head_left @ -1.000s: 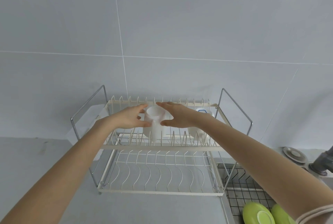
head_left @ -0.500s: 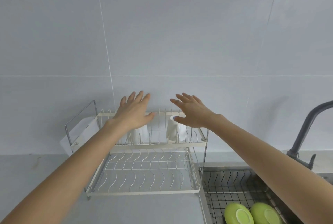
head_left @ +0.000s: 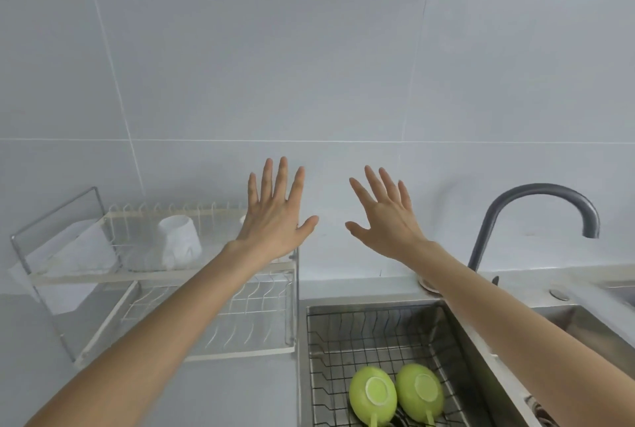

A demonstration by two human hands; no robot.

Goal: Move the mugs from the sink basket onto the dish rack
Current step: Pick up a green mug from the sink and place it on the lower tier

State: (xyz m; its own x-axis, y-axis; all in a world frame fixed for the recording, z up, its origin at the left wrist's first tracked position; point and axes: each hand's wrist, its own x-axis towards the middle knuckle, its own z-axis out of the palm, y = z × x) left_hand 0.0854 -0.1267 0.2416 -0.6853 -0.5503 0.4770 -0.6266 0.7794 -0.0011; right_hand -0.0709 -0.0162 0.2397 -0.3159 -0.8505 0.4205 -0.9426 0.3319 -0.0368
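A white mug stands upside down on the upper tier of the cream dish rack at the left. A second white mug is mostly hidden behind my left hand, which is raised, empty, fingers spread, over the rack's right end. My right hand is also open and empty, held up in front of the wall, above the sink. Two green mugs lie upside down, side by side, in the wire sink basket at the bottom.
A dark curved faucet rises at the right behind the steel sink. A white cloth or tray part hangs at the rack's left end. The rack's lower tier holds nothing. Grey countertop lies in front of the rack.
Both hands let go of the white mug on the upper tier, opened and moved right, away from the rack. The view swung right toward the sink.
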